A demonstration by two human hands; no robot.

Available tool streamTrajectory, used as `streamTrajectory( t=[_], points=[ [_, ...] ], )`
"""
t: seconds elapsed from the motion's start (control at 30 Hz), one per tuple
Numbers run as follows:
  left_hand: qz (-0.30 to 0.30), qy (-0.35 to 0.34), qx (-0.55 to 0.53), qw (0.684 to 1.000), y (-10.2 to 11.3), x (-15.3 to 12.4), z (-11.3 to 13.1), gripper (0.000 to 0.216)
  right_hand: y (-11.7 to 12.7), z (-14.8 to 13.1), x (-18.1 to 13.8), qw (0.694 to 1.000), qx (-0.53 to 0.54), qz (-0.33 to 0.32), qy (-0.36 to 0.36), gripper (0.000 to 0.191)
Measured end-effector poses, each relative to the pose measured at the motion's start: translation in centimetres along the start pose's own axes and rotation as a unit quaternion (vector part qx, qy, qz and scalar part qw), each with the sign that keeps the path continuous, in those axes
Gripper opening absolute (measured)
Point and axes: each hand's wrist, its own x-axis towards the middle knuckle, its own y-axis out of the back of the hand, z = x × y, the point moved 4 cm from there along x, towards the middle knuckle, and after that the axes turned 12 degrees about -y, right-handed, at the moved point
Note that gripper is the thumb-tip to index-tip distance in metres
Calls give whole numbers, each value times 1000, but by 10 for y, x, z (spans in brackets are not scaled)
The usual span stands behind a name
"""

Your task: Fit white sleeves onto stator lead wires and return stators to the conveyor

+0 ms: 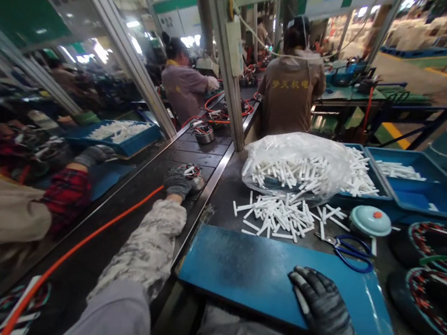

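My left hand (177, 182), in a grey glove, reaches out over the black conveyor belt (192, 152) and grips a round wound coil (192, 175) with red and white wires. My right hand (324, 309), also gloved, lies flat with fingers spread on a blue mat (250, 271) in front of me. A white sleeve tube appears to lie under its fingers. Beyond the mat lies a loose pile of white tubes (279, 215), with blue-handled scissors (351, 252) beside it.
A clear bag of white tubes (296, 164) and blue trays (424, 190) stand behind the pile. A teal round lid (371, 220) and wound coils (441, 259) sit at right. An orange hose (84, 242) runs along the belt. Other workers stand further up the line; a person's sleeve (66, 190) is at left.
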Motion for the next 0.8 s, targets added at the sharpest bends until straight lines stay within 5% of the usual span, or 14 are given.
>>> streamTrajectory(
  t=[0.2, 0.5, 0.67, 0.8],
  points=[
    [49, 123, -20, 991, -22, -12, -23, 40, 3, -4, 4, 1000, -15, -1, 5, 28],
    [142, 103, -136, 975, -3, -117, -32, 52, -2, -1, -3, 1000, -7, -11, -11, 26],
    [119, 2, -153, 981, -1, -156, 9, 53, -2, 0, -5, 1000, 0, -24, -16, 25],
    [53, -208, -127, 968, -5, -171, 87, 42, -1, 1, -3, 998, 16, -51, -32, 25]
  ],
)
